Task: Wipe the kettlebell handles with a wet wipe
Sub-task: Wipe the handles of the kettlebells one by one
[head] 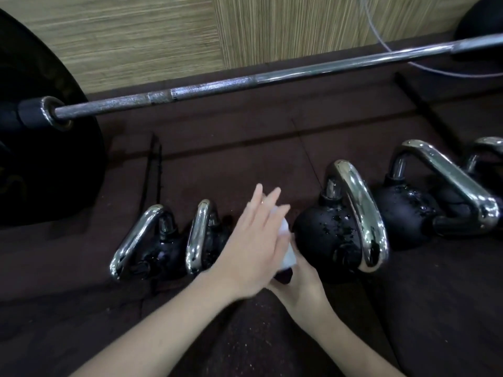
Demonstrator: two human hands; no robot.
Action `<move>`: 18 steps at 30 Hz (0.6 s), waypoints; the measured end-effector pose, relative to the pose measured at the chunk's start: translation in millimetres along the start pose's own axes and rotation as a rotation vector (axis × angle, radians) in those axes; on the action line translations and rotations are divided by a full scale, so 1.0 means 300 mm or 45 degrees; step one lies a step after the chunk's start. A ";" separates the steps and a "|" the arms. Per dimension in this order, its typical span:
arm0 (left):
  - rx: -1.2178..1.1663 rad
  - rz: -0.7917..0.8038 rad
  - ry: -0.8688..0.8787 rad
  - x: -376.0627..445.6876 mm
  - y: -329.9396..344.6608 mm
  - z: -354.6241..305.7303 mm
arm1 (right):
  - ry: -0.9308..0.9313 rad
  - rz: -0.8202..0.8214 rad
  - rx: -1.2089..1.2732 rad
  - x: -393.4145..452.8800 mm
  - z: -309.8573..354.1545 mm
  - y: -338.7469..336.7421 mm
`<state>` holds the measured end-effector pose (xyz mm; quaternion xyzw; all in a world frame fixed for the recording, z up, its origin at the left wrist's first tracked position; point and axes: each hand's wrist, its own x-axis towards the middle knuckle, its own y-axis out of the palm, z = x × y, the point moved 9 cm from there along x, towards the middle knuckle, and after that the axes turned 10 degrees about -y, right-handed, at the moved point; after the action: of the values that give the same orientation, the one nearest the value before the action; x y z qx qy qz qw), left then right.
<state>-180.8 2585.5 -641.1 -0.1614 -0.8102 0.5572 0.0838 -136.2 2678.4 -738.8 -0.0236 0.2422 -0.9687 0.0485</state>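
Wet wipe (287, 240) btwn both hands, kettlebells beside

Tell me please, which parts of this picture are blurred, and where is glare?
Head view: the left hand is smeared by motion blur, the white wipe soft-edged; glare streaks run along the chrome kettlebell handles; the barbell bows from wide-angle distortion.
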 end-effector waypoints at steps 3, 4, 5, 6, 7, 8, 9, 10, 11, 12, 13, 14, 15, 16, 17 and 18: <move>-0.419 0.243 -0.390 0.204 -0.006 0.113 | -0.020 0.046 -0.069 0.001 0.017 0.014; -0.519 0.351 -0.521 0.250 0.007 0.154 | -0.038 0.014 -0.067 0.001 0.024 0.012; -0.536 0.436 -0.582 0.269 0.013 0.171 | -0.062 -0.052 -0.092 0.002 0.019 0.008; -0.529 0.466 -0.599 0.270 0.011 0.176 | -0.069 -0.103 -0.127 -0.001 0.018 0.004; -0.539 0.438 -0.572 0.252 -0.003 0.168 | -0.060 -0.153 -0.145 -0.002 0.012 0.000; -0.536 0.357 -0.499 0.219 -0.020 0.150 | -0.059 -0.200 -0.167 -0.005 0.008 -0.003; -0.481 0.274 -0.381 0.167 -0.037 0.121 | -0.051 -0.239 -0.143 -0.004 0.001 -0.005; -0.353 0.213 -0.231 0.101 -0.046 0.081 | -0.014 -0.250 -0.083 -0.003 -0.004 -0.009; -0.209 0.172 -0.106 0.035 -0.046 0.051 | -0.004 -0.232 -0.073 0.000 -0.016 -0.001; -0.102 0.151 -0.031 -0.014 -0.045 0.036 | -0.001 -0.233 -0.082 0.000 -0.020 0.001; -0.040 0.151 -0.013 -0.031 -0.041 0.041 | -0.021 -0.234 -0.104 0.000 -0.024 0.005; -0.023 0.160 -0.029 -0.022 -0.035 0.052 | -0.045 -0.231 -0.137 -0.002 -0.019 0.005; -0.045 0.172 -0.077 0.008 -0.028 0.065 | -0.065 -0.232 -0.131 -0.001 -0.011 0.005; -0.119 0.202 -0.144 0.060 -0.018 0.080 | -0.068 -0.228 -0.144 0.002 -0.006 0.002; -0.223 0.282 -0.235 0.126 -0.005 0.101 | -0.088 -0.239 -0.153 0.006 -0.002 0.000; -0.336 0.356 -0.349 0.183 -0.005 0.120 | -0.093 -0.242 -0.174 0.006 0.003 -0.004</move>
<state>-243.8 2573.1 -655.2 -0.2043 -0.8497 0.4693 -0.1268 -138.0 2678.9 -737.3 -0.0848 0.3022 -0.9487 -0.0366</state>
